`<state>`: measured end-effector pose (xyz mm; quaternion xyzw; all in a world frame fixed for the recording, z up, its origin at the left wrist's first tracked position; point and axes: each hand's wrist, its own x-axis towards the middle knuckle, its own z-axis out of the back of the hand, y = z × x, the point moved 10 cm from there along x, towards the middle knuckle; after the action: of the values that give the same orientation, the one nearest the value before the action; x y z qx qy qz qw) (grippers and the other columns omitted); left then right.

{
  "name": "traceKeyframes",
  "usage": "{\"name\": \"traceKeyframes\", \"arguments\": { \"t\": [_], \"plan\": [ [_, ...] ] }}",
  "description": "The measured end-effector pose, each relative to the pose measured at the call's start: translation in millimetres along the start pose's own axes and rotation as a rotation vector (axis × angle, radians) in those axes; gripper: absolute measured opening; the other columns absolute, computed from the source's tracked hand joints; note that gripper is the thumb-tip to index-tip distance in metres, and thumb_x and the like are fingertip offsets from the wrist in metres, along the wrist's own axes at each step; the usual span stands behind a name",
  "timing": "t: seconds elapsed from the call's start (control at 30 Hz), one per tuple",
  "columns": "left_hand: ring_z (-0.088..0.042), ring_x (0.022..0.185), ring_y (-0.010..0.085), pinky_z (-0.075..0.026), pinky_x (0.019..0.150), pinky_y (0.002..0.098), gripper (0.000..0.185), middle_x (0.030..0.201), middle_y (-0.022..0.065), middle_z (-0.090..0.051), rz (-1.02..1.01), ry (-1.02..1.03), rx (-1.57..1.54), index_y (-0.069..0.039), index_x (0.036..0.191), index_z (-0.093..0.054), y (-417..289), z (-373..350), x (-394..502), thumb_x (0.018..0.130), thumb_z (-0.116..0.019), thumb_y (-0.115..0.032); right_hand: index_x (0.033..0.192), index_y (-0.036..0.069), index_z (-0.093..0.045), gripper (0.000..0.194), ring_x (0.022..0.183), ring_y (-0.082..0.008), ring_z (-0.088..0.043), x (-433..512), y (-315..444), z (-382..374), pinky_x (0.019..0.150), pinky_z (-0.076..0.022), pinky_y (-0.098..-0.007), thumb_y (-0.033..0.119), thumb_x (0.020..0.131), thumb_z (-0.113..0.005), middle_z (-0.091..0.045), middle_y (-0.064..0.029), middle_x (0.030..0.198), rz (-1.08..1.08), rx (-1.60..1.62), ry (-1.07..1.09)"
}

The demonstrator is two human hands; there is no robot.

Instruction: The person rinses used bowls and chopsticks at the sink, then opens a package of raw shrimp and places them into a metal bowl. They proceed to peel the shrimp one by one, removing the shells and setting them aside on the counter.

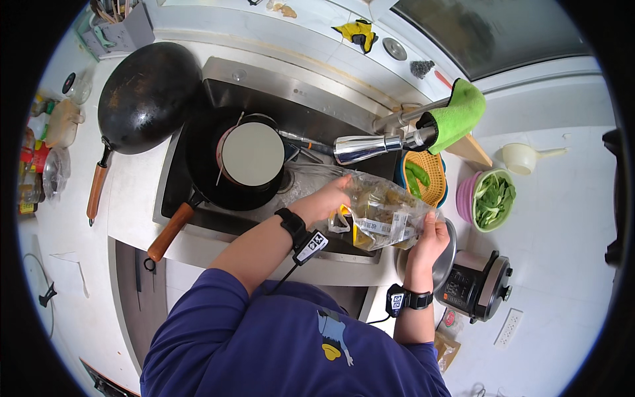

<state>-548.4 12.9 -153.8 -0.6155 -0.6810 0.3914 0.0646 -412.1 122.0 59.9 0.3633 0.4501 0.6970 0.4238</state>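
Note:
Stretched over the steel sink (307, 191) is a clear plastic bag (379, 196) with a printed label and yellow-brown contents that I cannot make out. My left hand (322, 201) grips its left end near the top, beside a white and yellow strip. The right end of the bag is pinched in my right hand (427, 240), thumb and fingers closed on the plastic. Just left of my left hand sits a black wok (203, 168) with a wooden handle, holding stacked dishes topped by a pale round plate (253, 154) and chopsticks.
Beyond the bag juts a chrome faucet (364, 149) draped with a green cloth (459, 116). An orange basket (436, 173) with green peppers, a colander (496, 221) of leafy greens and an electric pressure cooker (471, 285) stand rightward. Another wok (149, 99) lies upside down at left.

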Motion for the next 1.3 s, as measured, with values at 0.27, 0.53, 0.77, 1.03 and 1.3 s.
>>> {"name": "traceKeyframes", "arguments": {
  "t": [0.27,0.53,0.77,1.03,1.3],
  "plan": [
    [-0.043,0.123,0.0202,-0.043,0.088,0.0276,0.085,0.154,0.0107,-0.013,-0.004,0.025,-0.105,-0.005,0.147,-0.009,-1,-9,0,0.071,-0.04,0.018,0.072,-0.002,-0.056,0.028,0.062,-0.0055,-0.042,1,22,-3,0.056,-0.0375,-0.0218,0.017,0.091,-0.059,-0.054,0.0005,0.067,0.058,-0.141,0.037],
    [-0.04,0.126,0.0194,-0.043,0.088,0.0272,0.084,0.154,0.0111,-0.012,-0.008,0.031,-0.081,-0.005,0.147,-0.009,-9,-17,-5,0.072,-0.04,0.017,0.075,-0.002,-0.059,0.026,0.063,-0.0054,-0.043,9,30,1,0.057,-0.0365,-0.0214,0.018,0.092,-0.058,-0.055,0.0009,0.068,0.154,-0.198,0.054],
    [-0.044,0.122,0.0185,-0.044,0.087,0.0273,0.084,0.154,0.0102,-0.012,-0.007,0.035,-0.053,-0.005,0.147,-0.008,-17,-24,-11,0.072,-0.041,0.016,0.078,0.002,-0.059,0.02,0.068,-0.0063,-0.048,13,27,-1,0.064,-0.0391,-0.0218,0.016,0.092,-0.057,-0.059,-0.0006,0.075,0.127,0.053,0.116],
    [-0.046,0.12,0.0183,-0.045,0.086,0.0273,0.084,0.154,0.0098,-0.013,0.002,0.026,-0.034,-0.005,0.147,-0.008,-15,-24,-12,0.073,-0.041,0.016,0.085,0.003,-0.06,0.015,0.075,-0.009,-0.055,19,17,-1,0.074,-0.0441,-0.0238,0.016,0.092,-0.057,-0.064,-0.0049,0.084,0.016,0.265,0.148],
    [-0.042,0.124,0.0206,-0.044,0.089,0.0283,0.084,0.154,0.0104,-0.01,-0.029,0.052,-0.049,-0.005,0.147,-0.008,-21,-34,-18,0.073,-0.042,0.016,0.087,0.002,-0.063,0.014,0.073,-0.0074,-0.054,19,34,2,0.073,-0.0429,-0.0227,0.012,0.092,-0.055,-0.063,-0.0025,0.083,0.083,0.23,0.192]
  ]
}}
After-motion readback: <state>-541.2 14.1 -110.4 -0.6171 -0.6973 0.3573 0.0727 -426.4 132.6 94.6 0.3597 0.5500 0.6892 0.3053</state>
